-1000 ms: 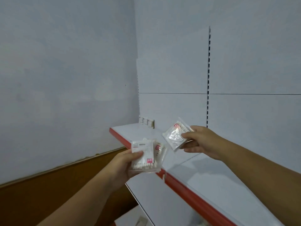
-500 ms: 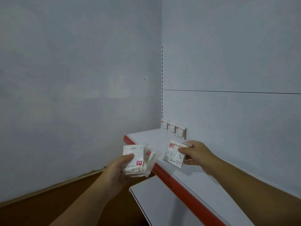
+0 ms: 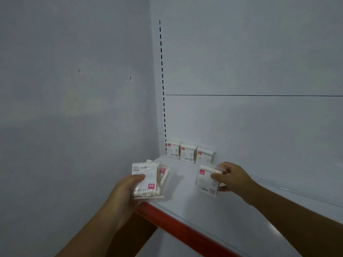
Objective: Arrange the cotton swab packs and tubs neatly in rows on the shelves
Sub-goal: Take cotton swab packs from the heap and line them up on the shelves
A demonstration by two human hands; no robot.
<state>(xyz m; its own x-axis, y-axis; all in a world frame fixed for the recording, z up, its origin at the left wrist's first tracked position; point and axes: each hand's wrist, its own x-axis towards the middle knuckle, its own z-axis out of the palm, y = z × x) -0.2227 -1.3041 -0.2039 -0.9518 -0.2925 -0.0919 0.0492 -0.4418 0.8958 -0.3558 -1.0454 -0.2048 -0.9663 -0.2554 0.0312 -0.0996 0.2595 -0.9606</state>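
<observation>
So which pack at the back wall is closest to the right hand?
The rightmost cotton swab pack, just behind the right hand; the middle pack and left pack stand further left.

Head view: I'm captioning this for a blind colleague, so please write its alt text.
A person's right hand holds one cotton swab pack upright over a white shelf, while the left hand grips a stack of packs. Three packs stand in a row against the back panel.
</observation>
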